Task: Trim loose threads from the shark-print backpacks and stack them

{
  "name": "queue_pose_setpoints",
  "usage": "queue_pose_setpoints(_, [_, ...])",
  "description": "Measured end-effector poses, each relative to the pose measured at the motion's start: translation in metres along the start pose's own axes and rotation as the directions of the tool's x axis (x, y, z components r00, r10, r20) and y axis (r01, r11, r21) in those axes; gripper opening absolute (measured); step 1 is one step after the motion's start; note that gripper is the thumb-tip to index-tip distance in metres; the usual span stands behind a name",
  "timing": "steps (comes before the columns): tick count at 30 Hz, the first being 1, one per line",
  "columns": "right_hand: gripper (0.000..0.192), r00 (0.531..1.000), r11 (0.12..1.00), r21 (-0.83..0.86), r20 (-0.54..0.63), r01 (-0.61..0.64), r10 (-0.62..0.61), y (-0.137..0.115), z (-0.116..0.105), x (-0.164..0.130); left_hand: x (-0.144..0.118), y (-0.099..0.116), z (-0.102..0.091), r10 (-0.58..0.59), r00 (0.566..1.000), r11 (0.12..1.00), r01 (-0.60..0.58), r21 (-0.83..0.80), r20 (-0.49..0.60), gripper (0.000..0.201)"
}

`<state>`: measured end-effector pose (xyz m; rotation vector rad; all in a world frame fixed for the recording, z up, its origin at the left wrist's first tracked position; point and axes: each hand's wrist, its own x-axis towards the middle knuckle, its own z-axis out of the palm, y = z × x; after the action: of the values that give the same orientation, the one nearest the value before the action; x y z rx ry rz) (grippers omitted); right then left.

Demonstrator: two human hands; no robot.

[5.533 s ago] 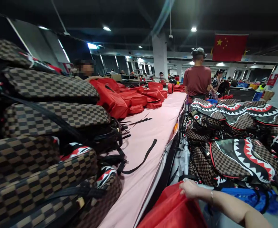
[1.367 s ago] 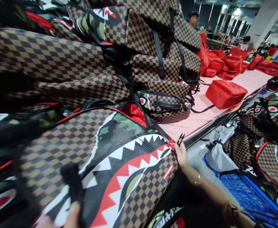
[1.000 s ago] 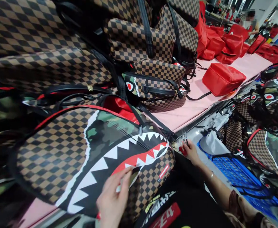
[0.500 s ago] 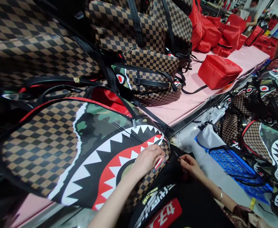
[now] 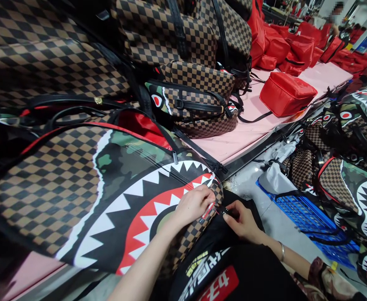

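Pinching the small red label [image 5: 209, 210] at the lower corner of the shark-mouth backpack [image 5: 108, 196], the left hand [image 5: 194, 204] has thumb and fingers closed on the tab, holding it out from the checkered panel. The backpack lies on its back at the near edge of the pink table [image 5: 233, 142], its corner overhanging the person's lap. The right hand [image 5: 241, 219] comes in just beside the label, fingers curled around a small dark tool [image 5: 223, 211] (it looks like thread snips, though the blades are too small to make out), its tip touching or nearly touching the tab; how far the tool is open I cannot tell.

The risk, as I judge it, sits at that corner: with the tip so close to the label and the left fingers, a slip could nick the tab, the printed panel or a fingertip. The bag's overhang could also let it slide off the table if the left hand lets go. Behind it a stack of checkered bags [image 5: 183, 42] leans close, and a red pouch [image 5: 286, 98] lies farther along the table.
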<state>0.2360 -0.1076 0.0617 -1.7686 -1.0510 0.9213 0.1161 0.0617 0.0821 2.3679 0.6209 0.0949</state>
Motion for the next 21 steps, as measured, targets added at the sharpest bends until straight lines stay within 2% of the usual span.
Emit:
queue_pose_setpoints(9, [0.015, 0.994, 0.983, -0.163, 0.082, 0.081, -0.069, -0.01, -0.001, 0.016, 0.003, 0.008, -0.008, -0.01, 0.999, 0.999, 0.012, -0.036, 0.034, 0.014])
queue_pose_setpoints(15, [0.015, 0.976, 0.952, -0.229, 0.126, 0.205, -0.18, -0.006, -0.007, 0.023, 0.004, 0.01, -0.007, -0.013, 1.0, 0.991, 0.012, -0.134, -0.003, 0.014])
queue_pose_setpoints(18, [0.013, 0.967, 0.944, -0.224, 0.131, 0.244, -0.219, -0.002, -0.009, 0.026, 0.004, 0.006, -0.007, -0.031, 0.998, 0.974, 0.018, -0.227, -0.057, 0.017])
queue_pose_setpoints(21, [0.012, 0.977, 0.973, -0.106, 0.085, 0.203, -0.195, 0.005, -0.012, 0.029, -0.004, 0.002, -0.009, -0.124, 0.97, 0.95, 0.055, -0.308, -0.209, 0.024])
